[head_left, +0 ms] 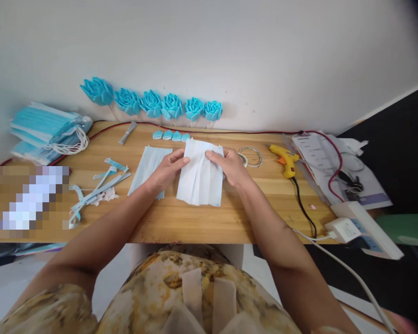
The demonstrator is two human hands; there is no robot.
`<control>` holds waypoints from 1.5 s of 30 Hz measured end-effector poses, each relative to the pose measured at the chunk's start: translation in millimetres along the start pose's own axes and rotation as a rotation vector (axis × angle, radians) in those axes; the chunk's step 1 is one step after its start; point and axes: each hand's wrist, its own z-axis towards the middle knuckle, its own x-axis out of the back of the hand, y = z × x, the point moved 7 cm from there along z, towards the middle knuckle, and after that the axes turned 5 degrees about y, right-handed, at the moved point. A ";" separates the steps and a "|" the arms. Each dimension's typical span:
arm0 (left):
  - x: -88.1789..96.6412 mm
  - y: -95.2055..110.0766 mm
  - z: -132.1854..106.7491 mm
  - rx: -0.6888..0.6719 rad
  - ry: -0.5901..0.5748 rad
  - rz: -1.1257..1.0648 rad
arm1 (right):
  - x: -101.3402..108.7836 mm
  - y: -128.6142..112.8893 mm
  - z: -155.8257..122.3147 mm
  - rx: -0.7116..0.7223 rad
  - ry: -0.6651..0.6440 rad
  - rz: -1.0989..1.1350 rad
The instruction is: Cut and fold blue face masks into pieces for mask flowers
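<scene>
Between my two hands I hold up a pleated, pale face mask sheet, partly unfolded, above the wooden table. My left hand pinches its left edge, thumb on the near face. My right hand grips the upper right side, with its thumb pressed on the front. Another light blue mask sheet lies flat on the table beneath and beside my left hand. Just beyond the held sheet sits a short row of small folded blue pieces, its right end close to the sheet's top edge.
Blue flowers stand along the wall. At left are a mask stack, cut strips and a blurred-out patch. A wire coil, yellow glue gun, papers and a power strip with cables occupy the right.
</scene>
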 end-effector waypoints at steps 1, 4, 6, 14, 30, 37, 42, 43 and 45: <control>0.9 1.8 0.5 -0.011 0.005 -0.014 | -4.4 0.9 -2.8 -0.015 -0.044 -0.040; 4.4 6.2 1.6 -0.036 0.030 0.043 | -17.4 4.3 -10.1 -0.034 -0.165 -0.179; 6.2 10.7 1.5 -0.080 0.056 0.146 | -24.1 6.7 -12.7 -0.028 -0.221 -0.263; 1.8 23.6 -1.1 -0.259 0.086 0.418 | -33.3 10.3 -13.6 0.004 -0.288 -0.382; 48.3 44.9 9.2 -0.387 0.411 0.455 | -26.2 6.6 -15.3 -0.062 -0.338 -0.480; 40.0 44.7 2.4 -0.415 0.416 0.508 | -34.4 6.2 -16.7 -0.027 -0.347 -0.476; 46.5 45.3 4.0 -0.383 0.443 0.337 | -30.7 12.1 -12.4 0.003 -0.319 -0.438; 46.3 44.8 5.0 -0.364 0.428 0.264 | -28.5 12.6 -11.5 -0.002 -0.291 -0.419; 42.0 42.0 6.8 -0.301 0.371 0.124 | -23.7 13.6 -9.9 -0.018 -0.223 -0.377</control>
